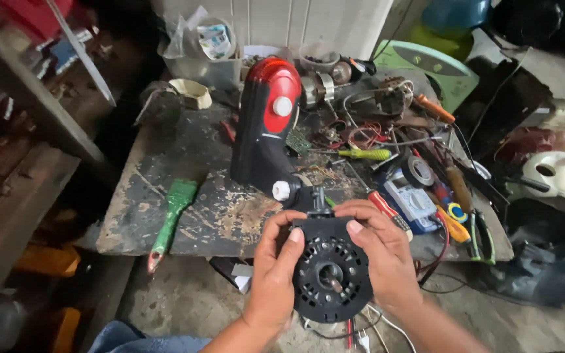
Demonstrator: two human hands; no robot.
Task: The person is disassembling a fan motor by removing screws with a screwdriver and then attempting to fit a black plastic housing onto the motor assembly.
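Note:
Both my hands grip a round black electric motor (332,274) with slotted vents and a short metal shaft at its centre. My left hand (274,274) clasps its left side, thumb across the top edge. My right hand (382,252) wraps the right side, thumb on the top. The motor is held in front of the bench edge, above the floor. Thin wires (354,330) hang from beneath it. Just beyond stands a red and black appliance housing (266,124) with white knobs, upright on the worn workbench (184,163).
A green brush (171,219) lies at the bench's left front. On the right lie a yellow screwdriver (364,154), a red-handled screwdriver (387,208), a multimeter (413,199), a tape roll (418,171), pliers and tangled wires. Containers and a plastic bag stand at the back.

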